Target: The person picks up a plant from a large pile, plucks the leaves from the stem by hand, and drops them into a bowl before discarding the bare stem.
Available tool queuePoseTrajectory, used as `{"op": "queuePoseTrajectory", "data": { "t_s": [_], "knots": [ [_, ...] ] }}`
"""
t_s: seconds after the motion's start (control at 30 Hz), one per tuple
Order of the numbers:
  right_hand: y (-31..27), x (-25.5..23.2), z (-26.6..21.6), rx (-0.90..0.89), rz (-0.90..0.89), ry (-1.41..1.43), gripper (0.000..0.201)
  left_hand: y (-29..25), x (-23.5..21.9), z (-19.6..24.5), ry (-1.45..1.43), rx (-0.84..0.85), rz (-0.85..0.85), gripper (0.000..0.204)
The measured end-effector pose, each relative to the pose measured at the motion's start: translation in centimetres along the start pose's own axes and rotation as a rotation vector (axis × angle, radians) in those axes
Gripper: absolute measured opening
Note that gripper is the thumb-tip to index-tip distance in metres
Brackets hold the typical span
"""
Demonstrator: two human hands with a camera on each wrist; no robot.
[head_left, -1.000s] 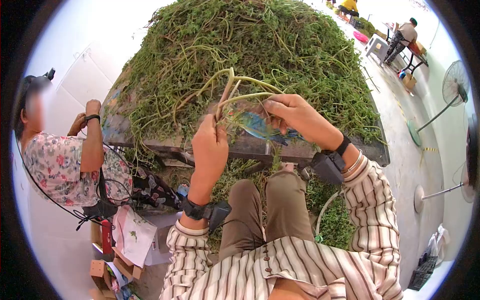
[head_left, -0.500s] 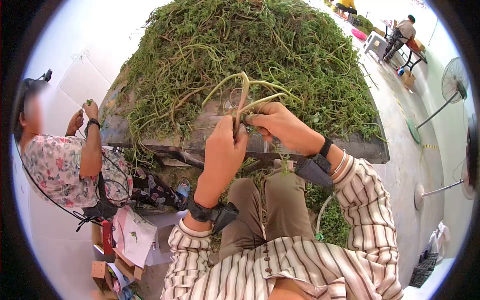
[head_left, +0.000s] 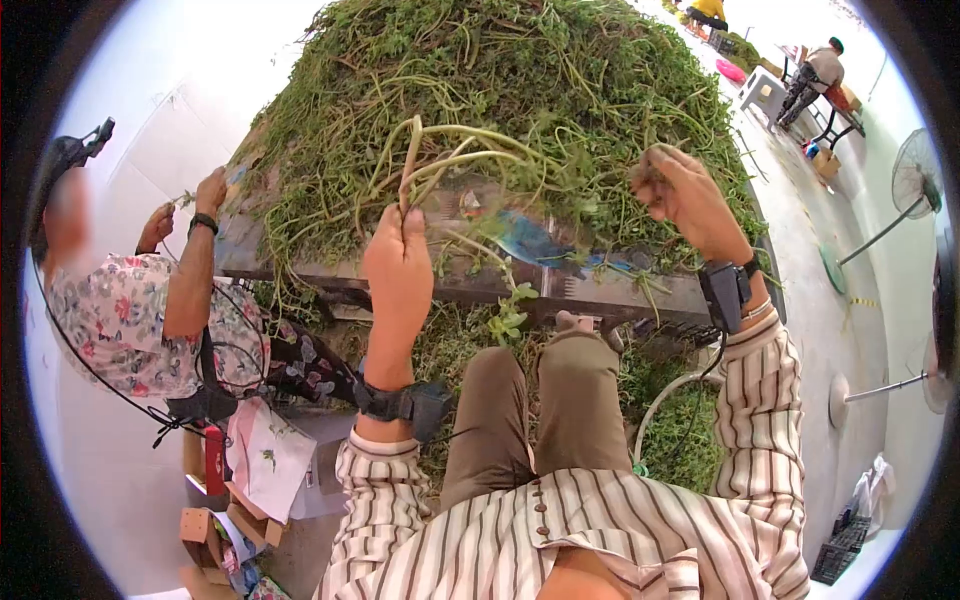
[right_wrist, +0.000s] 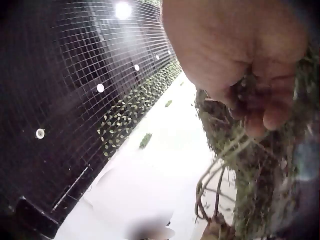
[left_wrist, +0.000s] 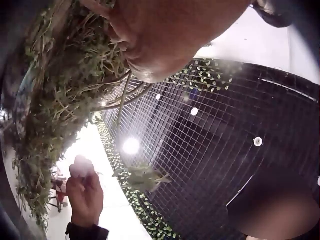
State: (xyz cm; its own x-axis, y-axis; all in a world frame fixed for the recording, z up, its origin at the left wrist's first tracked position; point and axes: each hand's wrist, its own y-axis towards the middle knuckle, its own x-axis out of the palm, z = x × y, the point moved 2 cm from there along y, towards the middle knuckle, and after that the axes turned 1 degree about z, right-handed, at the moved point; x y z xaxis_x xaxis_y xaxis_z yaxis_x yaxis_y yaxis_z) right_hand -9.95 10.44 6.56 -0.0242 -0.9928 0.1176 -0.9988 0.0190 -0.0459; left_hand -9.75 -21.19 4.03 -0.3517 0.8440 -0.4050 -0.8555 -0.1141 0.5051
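My left hand [head_left: 398, 265] grips the lower end of a thick, pale green plant stem [head_left: 410, 165] in the head view. The stem rises upright from my fingertips, then forks and arches to the right above the table edge. My right hand [head_left: 695, 205] is raised apart from it on the right, over the near side of a big heap of leafy green stems [head_left: 500, 80]. In the right wrist view its fingers [right_wrist: 272, 117] are bent inward; I cannot tell whether a scrap lies between them. A leafy sprig [head_left: 510, 318] hangs over the table's front edge.
The heap covers most of the dark table [head_left: 620, 300]. Blue patches [head_left: 535, 240] show on its near part. A person in a floral shirt [head_left: 125, 335] works at the left. Cartons [head_left: 205, 540] stand below, and floor fans [head_left: 912, 175] to the right. Plants lie beneath the table.
My hands were together at the stem; now the right hand has moved away to the right and up. My left hand has shifted left, still holding the stem.
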Motion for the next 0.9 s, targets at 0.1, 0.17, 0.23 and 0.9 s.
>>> {"op": "queuePoseTrajectory", "data": {
  "t_s": [0.1,0.17,0.23,0.9],
  "knots": [
    [-2.2,3.5,-0.2,-0.682,-0.329,-0.899,0.026,-0.1,1.1,0.1,-0.067,0.035,0.012,0.025],
    [-3.0,5.0,1.3,-0.847,-0.279,-1.063,0.033,-0.4,1.8,0.8,-0.098,0.05,0.004,0.025],
    [-3.5,7.0,2.5,-0.842,-0.322,-0.93,0.026,-0.7,2.0,1.8,-0.052,0.039,-0.012,0.024],
    [-2.8,7.3,1.9,-0.626,-0.001,-0.653,0.014,-1.6,2.5,2.3,-0.037,-0.034,-0.091,0.033]
  ]
}}
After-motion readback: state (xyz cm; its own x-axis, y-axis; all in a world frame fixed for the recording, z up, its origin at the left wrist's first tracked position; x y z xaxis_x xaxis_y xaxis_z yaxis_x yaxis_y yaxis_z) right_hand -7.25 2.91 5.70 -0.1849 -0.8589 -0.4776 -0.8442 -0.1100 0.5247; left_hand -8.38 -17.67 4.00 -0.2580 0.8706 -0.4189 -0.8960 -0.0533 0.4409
